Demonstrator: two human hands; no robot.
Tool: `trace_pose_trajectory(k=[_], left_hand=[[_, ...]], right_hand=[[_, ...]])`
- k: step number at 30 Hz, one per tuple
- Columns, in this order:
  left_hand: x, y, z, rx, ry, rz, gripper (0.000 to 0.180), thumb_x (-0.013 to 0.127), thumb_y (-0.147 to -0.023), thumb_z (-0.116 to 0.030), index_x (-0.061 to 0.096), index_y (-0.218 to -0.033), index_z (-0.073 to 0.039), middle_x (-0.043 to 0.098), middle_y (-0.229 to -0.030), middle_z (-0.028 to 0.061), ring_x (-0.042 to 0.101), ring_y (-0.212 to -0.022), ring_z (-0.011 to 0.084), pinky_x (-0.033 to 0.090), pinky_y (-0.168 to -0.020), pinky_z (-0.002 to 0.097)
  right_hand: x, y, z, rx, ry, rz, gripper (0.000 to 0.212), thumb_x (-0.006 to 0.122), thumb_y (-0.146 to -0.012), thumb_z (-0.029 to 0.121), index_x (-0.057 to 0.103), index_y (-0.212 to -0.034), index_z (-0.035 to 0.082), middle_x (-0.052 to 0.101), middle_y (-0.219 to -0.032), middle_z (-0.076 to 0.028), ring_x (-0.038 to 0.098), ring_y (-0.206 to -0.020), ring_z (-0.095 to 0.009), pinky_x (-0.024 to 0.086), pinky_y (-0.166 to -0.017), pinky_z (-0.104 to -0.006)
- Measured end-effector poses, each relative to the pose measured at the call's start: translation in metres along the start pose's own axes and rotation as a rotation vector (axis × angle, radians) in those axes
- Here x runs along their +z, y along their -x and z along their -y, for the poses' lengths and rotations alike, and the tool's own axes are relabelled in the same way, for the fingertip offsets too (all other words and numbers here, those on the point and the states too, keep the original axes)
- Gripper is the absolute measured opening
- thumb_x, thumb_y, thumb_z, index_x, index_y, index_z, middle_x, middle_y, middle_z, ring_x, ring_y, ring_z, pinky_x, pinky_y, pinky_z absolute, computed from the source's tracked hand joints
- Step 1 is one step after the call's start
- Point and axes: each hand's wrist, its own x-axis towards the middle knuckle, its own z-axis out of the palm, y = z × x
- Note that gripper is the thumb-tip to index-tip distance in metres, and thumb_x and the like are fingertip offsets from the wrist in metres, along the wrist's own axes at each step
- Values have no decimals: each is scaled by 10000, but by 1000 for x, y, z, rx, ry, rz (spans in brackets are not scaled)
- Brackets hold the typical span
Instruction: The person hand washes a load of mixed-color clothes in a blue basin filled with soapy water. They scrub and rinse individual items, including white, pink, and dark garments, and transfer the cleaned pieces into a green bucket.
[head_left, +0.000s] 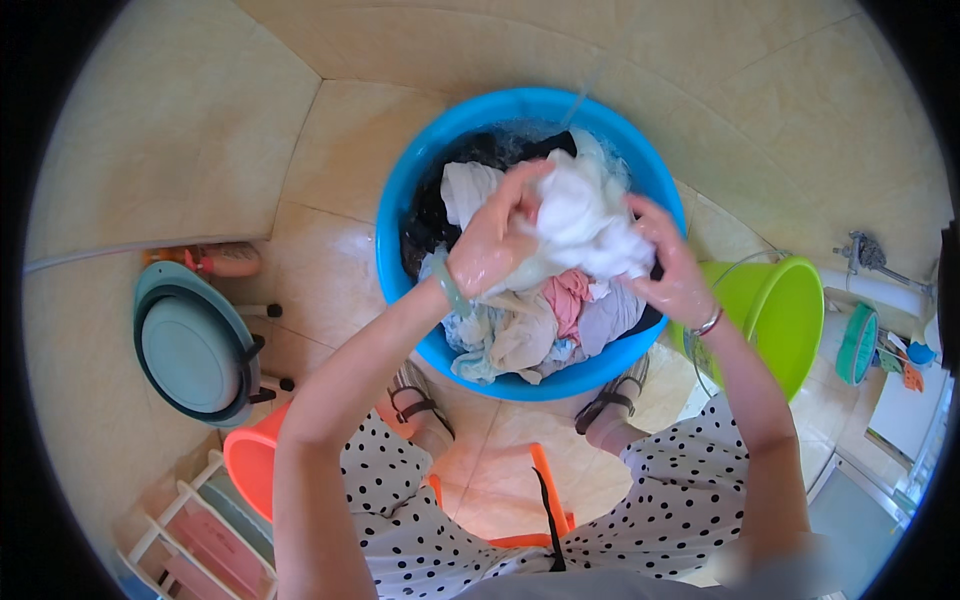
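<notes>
A bunched white cloth, foamy-looking and wet, is held between my two hands above a large blue basin. On its left side my left hand is closed on it, the fingertips partly hidden in its folds. My right hand grips the opposite side with curled fingers. Beneath lie more wet clothes: a pink garment, a beige one, a pale grey-lilac one, and dark fabric at the left. A whitish-grey piece lies near my left hand. Sudsy water shows at the far side.
A lime-green bucket stands right of the basin. At left are a collapsible grey-green basin, an orange-red tub and a white rack. A tap and green brush are at right. Tiled walls rise behind.
</notes>
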Motion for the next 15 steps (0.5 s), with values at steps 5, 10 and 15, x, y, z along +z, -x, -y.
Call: trace_pose_trajectory(k=[5, 10, 15], left_hand=[[-4, 16, 17, -159, -945, 54, 459, 626, -825, -362, 605, -1243, -173, 587, -1078, 121, 495, -1089, 353, 368, -919, 560], [15, 2, 79, -8, -1054, -308, 511, 537, -899, -504, 505, -1344, -256, 291, -1476, 176, 222, -1380, 439, 132, -1075, 686], [7, 1, 126, -64, -1087, -239, 374, 472, -937, -392, 569, -1236, -191, 453, -1328, 179, 365, -1269, 403, 232, -1050, 631]], right_hand=[[39, 1, -64, -80, 507, -47, 674, 756, -734, 186, 477, -1347, 164, 335, -1434, -126, 388, -1297, -331, 371, -1026, -432], [103, -24, -82, 21, 739, 9, 694, 689, -752, 430, 475, -1357, 165, 217, -1532, -130, 230, -1394, -400, 231, -1040, -654], [116, -39, -109, -3, 850, 70, 739, 688, -721, 436, 444, -1359, 153, 392, -1395, -161, 397, -1248, -367, 286, -1007, -564]])
